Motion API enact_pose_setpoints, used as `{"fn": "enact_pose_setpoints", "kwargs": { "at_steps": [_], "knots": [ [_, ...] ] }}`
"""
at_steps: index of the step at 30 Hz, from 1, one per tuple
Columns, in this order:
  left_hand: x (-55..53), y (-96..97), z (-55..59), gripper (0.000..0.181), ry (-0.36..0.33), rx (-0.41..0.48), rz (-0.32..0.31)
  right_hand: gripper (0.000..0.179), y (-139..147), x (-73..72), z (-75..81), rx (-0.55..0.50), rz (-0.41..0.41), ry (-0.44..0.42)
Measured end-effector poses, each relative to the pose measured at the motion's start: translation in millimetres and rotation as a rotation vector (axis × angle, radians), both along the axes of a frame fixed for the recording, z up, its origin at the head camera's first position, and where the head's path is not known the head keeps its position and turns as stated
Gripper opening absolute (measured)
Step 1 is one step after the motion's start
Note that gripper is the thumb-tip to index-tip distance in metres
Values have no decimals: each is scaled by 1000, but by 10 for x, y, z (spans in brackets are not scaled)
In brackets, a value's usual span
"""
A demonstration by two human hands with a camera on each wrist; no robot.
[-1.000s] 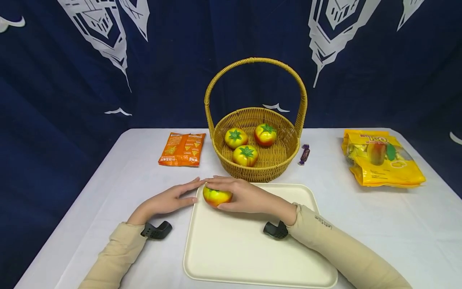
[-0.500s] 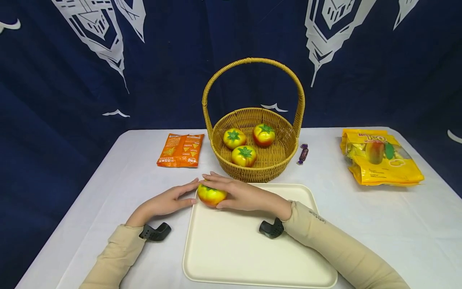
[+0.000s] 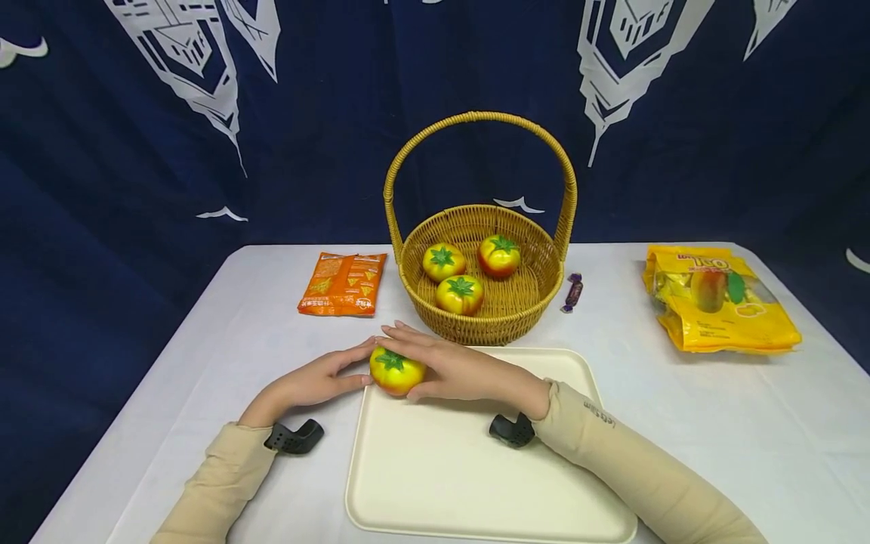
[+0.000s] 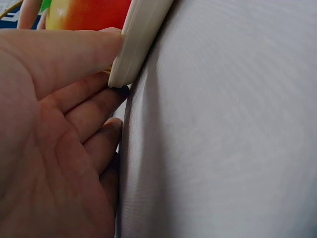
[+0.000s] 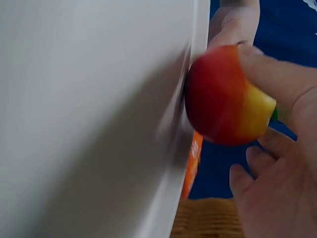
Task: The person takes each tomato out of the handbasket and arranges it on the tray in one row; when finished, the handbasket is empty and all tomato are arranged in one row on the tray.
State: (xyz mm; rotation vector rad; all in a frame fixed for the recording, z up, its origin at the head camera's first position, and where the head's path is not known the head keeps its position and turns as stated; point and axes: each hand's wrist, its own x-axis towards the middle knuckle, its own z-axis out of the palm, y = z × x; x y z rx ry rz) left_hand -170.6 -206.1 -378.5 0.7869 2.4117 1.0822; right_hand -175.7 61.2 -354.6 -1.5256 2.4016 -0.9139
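A yellow-and-red tomato point(image 3: 396, 374) with a green leafy top sits at the far left corner of a cream tray point(image 3: 489, 468). My right hand point(image 3: 465, 370) holds it from the right, thumb on the near side and fingers reaching round the far side. In the right wrist view the thumb lies on the red tomato point(image 5: 218, 94), the other fingers loosely bent beyond it. Outside the tray's left edge, my left hand point(image 3: 313, 384) has its fingers extended; the left wrist view has the thumb point(image 4: 106, 47) touching the tray rim point(image 4: 141, 39).
Behind the tray stands a wicker basket point(image 3: 523, 302) with a tall handle and three similar tomatoes inside. An orange snack packet point(image 3: 343, 284) lies left of it, a purple wrapped candy point(image 3: 573, 292) right of it. Farther right is a yellow bag point(image 3: 720, 298).
My right hand has shifted left with the tomato, bringing it to the tray's corner. The tomato's green top now shows more fully. My left hand has stayed in place.
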Motion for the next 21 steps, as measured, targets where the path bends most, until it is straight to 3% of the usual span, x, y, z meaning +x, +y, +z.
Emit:
{"fn": "enact_pose_setpoints", "kwargs": {
  "at_steps": [5, 11, 16, 21],
  "knots": [
    [-8, 1, -1, 61, -2, 0, 4, 75, 58, 21, 125, -13, 11, 45],
    [1, -8, 3, 58, -12, 5, 24, 70, 216, -57, 368, -138, -34, 59],
    [17, -4, 3, 59, -30, 2, 31, 65, 431, -244, 502, -282, -121, -12],
    [23, -1, 2, 58, -21, 4, 26, 53, 688, -511, 514, -510, -234, -187]
  ]
}}
